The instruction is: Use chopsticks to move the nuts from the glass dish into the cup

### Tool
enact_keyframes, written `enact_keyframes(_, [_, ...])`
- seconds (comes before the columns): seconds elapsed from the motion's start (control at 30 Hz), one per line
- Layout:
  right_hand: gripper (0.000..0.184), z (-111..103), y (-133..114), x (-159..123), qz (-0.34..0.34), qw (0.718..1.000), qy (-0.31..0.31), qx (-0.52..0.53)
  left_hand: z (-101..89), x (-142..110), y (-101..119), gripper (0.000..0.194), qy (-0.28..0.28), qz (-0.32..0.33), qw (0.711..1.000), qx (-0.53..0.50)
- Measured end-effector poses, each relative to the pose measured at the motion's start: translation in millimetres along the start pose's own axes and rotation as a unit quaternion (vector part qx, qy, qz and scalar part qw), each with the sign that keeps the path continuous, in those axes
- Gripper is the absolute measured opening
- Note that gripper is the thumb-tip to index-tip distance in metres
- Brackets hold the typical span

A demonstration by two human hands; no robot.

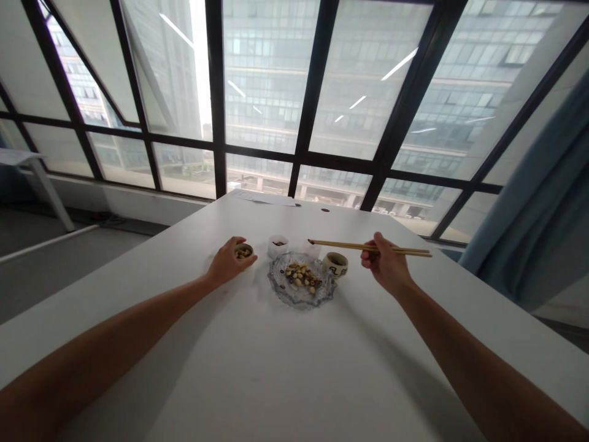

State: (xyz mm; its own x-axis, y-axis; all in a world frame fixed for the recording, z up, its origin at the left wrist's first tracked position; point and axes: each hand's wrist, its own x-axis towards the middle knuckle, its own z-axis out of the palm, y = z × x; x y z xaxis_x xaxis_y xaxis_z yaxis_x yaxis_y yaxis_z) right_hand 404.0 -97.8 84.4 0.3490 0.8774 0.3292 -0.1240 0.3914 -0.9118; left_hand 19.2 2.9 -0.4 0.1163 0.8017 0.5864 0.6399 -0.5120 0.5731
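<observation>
Our right hand is gripping chopsticks that are running crosswise, nearly level, tips pointing left, near the glass dish; our left hand is clasping a small cup and hiding much of its side. The dark tips are looking blurred.

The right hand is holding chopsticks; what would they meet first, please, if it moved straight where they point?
Leading the right hand, the chopsticks would probably meet the white cup beside the left hand first, though they might pass above it; depth is unclear.
</observation>
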Motion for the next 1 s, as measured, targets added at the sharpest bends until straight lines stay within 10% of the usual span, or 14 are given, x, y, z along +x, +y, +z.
enact_keyframes(0.23, [0.056,-22.9,-2.5,10.7,-0.014,0.999,-0.01,-0.034,-3.7,34.1,23.7,0.057,-0.091,0.009,0.991,0.102])
enact_keyframes(0.5, [0.058,-21.6,3.3,9.8,-0.007,0.999,-0.012,-0.046,43.7,74.4,71.5,0.075,-0.22,0.0,0.967,0.129])
enact_keyframes(0.8, [0.06,11.3,-1.9,-15.3,-0.082,0.994,0.008,-0.07,48.2,78.0,59.0,0.065,-0.15,0.2,0.963,0.101])
enact_keyframes(1.0, [0.056,49.4,6.1,-33.2,-0.152,0.976,-0.011,-0.156,48.2,73.9,60.6,0.061,-0.145,0.21,0.964,0.074])
